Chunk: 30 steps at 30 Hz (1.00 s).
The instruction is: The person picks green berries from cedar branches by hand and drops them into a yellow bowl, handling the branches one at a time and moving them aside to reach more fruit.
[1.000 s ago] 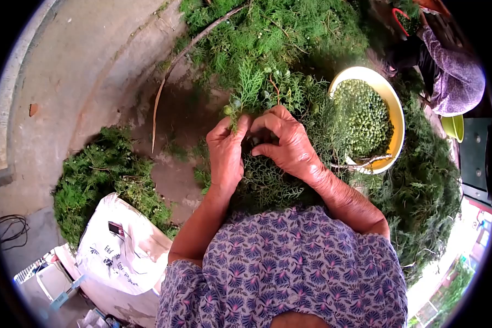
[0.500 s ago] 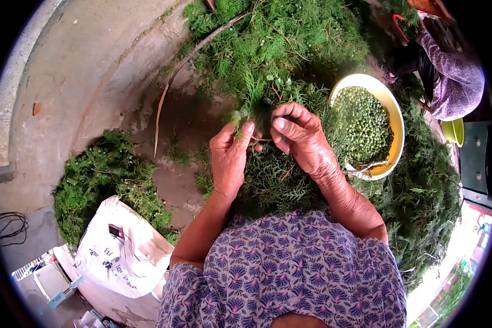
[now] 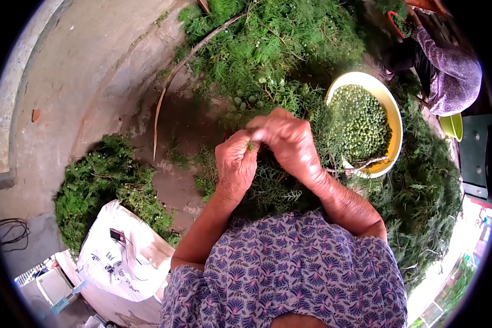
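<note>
My left hand (image 3: 236, 164) is closed in a pinch on a green sprig (image 3: 250, 145), of which only a small bit shows between the fingers. Touching it from the right, my right hand (image 3: 286, 141) has its fingers curled and blurred; whatever they hold is hidden. Both hands are over green branches (image 3: 273, 188) in front of the patterned clothing. To the right stands a yellow-rimmed tub (image 3: 397, 123) holding several small green berries (image 3: 361, 123). A thin twig (image 3: 366, 165) lies across the tub's lower edge.
A large heap of foliage (image 3: 290, 44) lies ahead, with a long bare stick (image 3: 172, 79) at its left. A smaller leafy pile (image 3: 101, 183) and a white bag (image 3: 123, 251) are at lower left. Another person (image 3: 454, 76) sits at upper right near a green basin (image 3: 452, 127).
My right hand has moved left against my left hand, its fingers now curled over. The leafy sprig that stood above my left fingers no longer shows there.
</note>
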{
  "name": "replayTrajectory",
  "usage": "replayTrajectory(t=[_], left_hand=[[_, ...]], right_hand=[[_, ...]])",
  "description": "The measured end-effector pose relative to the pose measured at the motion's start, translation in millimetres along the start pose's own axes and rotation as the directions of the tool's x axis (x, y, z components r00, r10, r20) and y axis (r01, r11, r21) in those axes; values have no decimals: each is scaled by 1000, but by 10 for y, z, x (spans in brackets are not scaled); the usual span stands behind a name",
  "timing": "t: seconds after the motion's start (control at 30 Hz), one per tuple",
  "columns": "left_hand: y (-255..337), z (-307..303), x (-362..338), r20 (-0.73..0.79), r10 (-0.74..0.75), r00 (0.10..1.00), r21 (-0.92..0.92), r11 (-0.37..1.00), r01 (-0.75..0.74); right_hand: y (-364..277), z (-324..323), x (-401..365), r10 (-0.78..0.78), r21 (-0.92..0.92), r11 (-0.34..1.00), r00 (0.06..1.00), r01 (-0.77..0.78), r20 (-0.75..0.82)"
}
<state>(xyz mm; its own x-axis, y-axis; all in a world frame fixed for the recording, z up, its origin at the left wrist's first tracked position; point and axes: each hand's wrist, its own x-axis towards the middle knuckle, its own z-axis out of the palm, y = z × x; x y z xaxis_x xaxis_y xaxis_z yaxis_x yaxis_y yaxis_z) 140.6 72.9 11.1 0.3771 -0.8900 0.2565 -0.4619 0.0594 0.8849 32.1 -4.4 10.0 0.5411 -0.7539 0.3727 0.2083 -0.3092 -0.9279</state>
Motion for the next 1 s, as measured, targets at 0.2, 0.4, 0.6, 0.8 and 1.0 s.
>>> replayTrajectory(t=[0.2,0.4,0.6,0.8,1.0], left_hand=[[-18,7,4,-19,10,1000,-141,990,-12],[39,-25,68,66,206,976,87,973,-212],[40,-3,31,43,145,989,-63,988,-142],[53,-29,12,53,96,994,-104,991,-90],[2,-37,30,66,195,979,-85,978,-190]], right_hand=[[-300,-346,180,526,683,586,845,-437,90],[-269,-303,119,268,-158,957,947,-241,177],[-326,-262,62,639,425,674,765,-604,74],[-201,-479,143,540,655,570,827,-496,157],[-287,-363,123,430,143,867,862,-477,268]])
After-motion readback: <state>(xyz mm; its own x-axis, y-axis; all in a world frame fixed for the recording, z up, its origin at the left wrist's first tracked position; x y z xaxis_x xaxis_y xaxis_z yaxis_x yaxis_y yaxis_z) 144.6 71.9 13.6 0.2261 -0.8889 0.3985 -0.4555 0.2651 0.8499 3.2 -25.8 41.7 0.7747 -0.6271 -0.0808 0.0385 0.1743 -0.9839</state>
